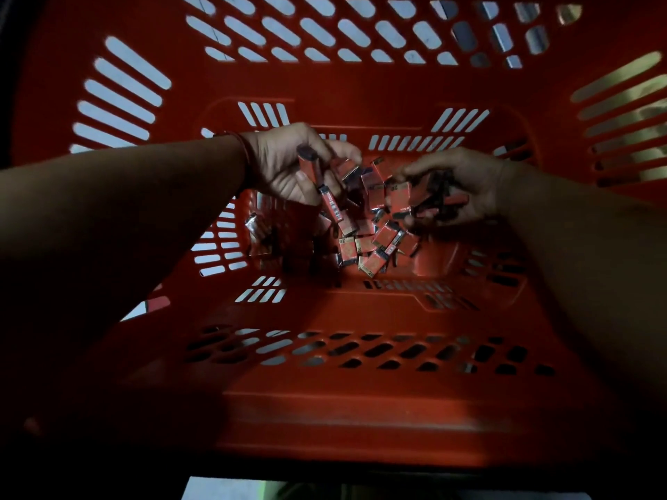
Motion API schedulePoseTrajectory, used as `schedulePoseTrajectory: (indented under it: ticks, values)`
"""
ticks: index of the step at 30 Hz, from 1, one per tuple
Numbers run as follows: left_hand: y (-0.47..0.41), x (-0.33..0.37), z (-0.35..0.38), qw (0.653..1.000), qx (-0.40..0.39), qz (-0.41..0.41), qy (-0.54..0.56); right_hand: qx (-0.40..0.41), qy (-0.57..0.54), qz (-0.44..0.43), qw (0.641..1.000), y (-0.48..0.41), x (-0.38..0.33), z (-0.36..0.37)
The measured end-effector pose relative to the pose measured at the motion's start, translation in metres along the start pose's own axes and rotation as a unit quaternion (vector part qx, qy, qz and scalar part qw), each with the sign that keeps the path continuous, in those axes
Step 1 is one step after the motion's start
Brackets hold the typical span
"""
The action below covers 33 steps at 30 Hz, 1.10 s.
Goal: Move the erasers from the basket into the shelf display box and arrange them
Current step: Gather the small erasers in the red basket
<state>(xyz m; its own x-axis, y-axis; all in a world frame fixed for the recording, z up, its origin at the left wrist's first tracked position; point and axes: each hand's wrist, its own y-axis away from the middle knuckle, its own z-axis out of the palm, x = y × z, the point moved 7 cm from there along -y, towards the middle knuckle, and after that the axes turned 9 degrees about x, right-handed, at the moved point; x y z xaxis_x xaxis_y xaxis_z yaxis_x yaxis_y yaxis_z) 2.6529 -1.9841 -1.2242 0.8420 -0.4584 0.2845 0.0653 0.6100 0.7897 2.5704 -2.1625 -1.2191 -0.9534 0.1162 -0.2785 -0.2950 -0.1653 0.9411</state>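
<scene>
Both my arms reach down into a deep red slotted basket (361, 402). On its floor lies a loose heap of small erasers (368, 247) in red-and-black sleeves. My left hand (288, 164) is closed around a stack of several erasers, one at the thumb sticking up. My right hand (458, 185) grips a bunch of erasers, one red sleeve showing at its fingertips. The two hands hover just above the heap, a short gap between them. The shelf display box is out of sight.
The basket's high walls surround both hands on every side. A light floor shows through the slots. Another small pile of wrapped erasers (258, 229) lies in shadow at the left of the basket floor. A pale strip of floor (223, 488) shows below the near rim.
</scene>
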Motion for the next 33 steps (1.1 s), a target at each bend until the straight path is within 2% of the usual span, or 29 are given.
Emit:
schedulePoseTrajectory:
  ticks: [2,5,7,8,10,11,13,15,18,20,24,26,30,33]
  values:
    - [-0.002,-0.001,0.0,0.999,0.025,0.003,0.028,0.038,0.022,0.01,0.999,-0.008,0.004,-0.008]
    - [-0.005,0.0,-0.004,0.997,0.069,0.026,0.011,0.041,0.056,0.011,0.998,-0.019,0.008,-0.011]
    - [-0.006,-0.001,-0.003,0.997,0.071,0.02,-0.002,0.068,0.105,0.003,0.992,-0.026,0.01,-0.018]
    - [-0.006,-0.002,-0.003,0.996,0.086,0.018,-0.026,0.086,0.137,-0.009,0.987,-0.028,0.01,-0.021]
    - [-0.008,-0.004,-0.01,0.977,0.165,0.057,-0.125,0.094,0.199,-0.076,0.973,-0.031,0.005,-0.02]
    - [-0.009,-0.003,-0.015,0.953,0.213,0.099,-0.191,0.096,0.236,-0.124,0.959,-0.032,0.0,-0.016]
    - [-0.009,0.001,-0.011,0.876,0.272,0.212,-0.338,0.105,0.325,-0.214,0.915,-0.03,-0.009,-0.003]
    - [-0.014,-0.006,0.003,0.781,0.259,0.29,-0.489,0.132,0.407,-0.281,0.859,-0.028,-0.014,0.006]
    - [-0.023,-0.03,0.015,0.636,0.22,0.309,-0.672,0.156,0.502,-0.336,0.781,-0.027,-0.01,0.017]
    - [-0.028,-0.04,0.015,0.57,0.208,0.303,-0.735,0.154,0.56,-0.351,0.735,-0.028,-0.001,0.022]
    - [-0.033,-0.048,0.006,0.503,0.248,0.221,-0.798,0.126,0.625,-0.348,0.688,-0.025,0.022,0.03]
    - [-0.032,-0.053,0.01,0.479,0.25,0.217,-0.813,0.11,0.683,-0.317,0.649,-0.025,0.036,0.029]
    - [-0.038,-0.066,0.016,0.458,0.243,0.201,-0.831,0.088,0.773,-0.331,0.534,-0.027,0.051,0.03]
    - [-0.046,-0.068,0.026,0.44,0.236,0.188,-0.846,0.095,0.781,-0.343,0.513,-0.027,0.053,0.034]
